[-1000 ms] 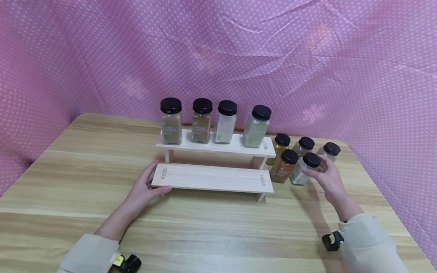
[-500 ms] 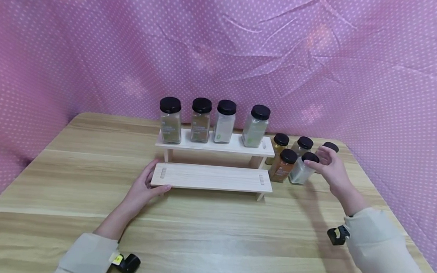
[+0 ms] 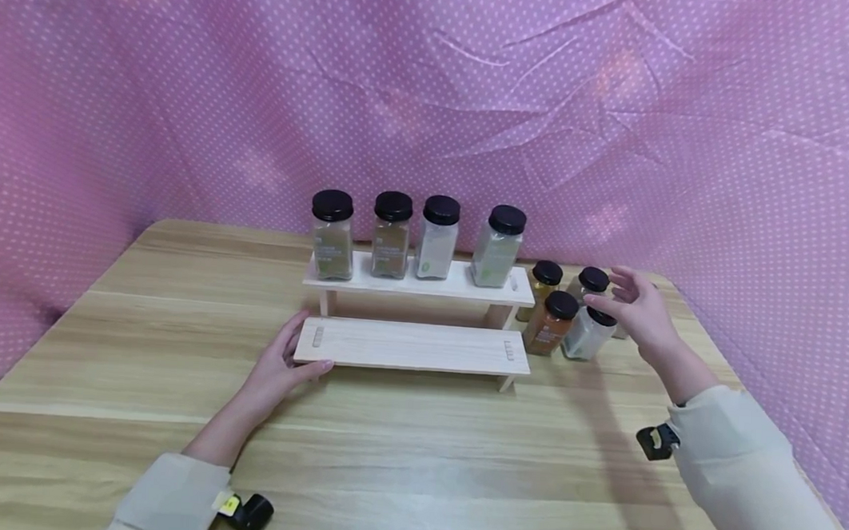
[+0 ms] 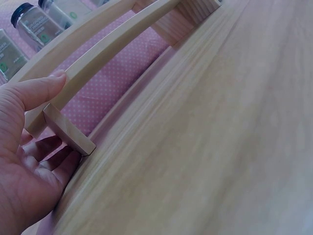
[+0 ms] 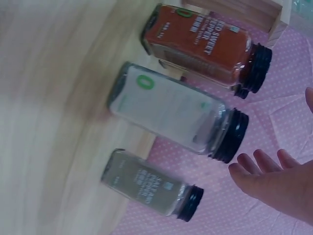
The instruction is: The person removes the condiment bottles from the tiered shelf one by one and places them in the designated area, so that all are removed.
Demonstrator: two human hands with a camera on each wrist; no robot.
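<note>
My left hand (image 3: 272, 375) holds the left end of a two-step wooden spice rack (image 3: 411, 346), thumb along the front edge of the lower step; in the left wrist view the fingers (image 4: 56, 164) lie round its leg. Over at the right, my right hand (image 3: 643, 318) hovers above a group of black-lidded spice jars, fingers apart and holding nothing. Nearest to it stands a jar of white powder (image 3: 585, 337). A grey-brown jar (image 5: 145, 183) shows in the right wrist view; in the head view the hand hides most of the rightmost jar.
Several spice jars stand on the upper step, including a green-labelled one (image 3: 498, 249) at its right. Beside the rack are a red sweet pepper jar (image 3: 546, 334), a yellowish jar (image 3: 543, 286) and another jar (image 3: 592, 282) behind. A pink dotted cloth (image 3: 433, 97) hangs behind the table.
My right hand has left the white-powder jar, rising and moving back over the rear jars, and now covers most of the rightmost one. The left hand keeps its place on the rack.
</note>
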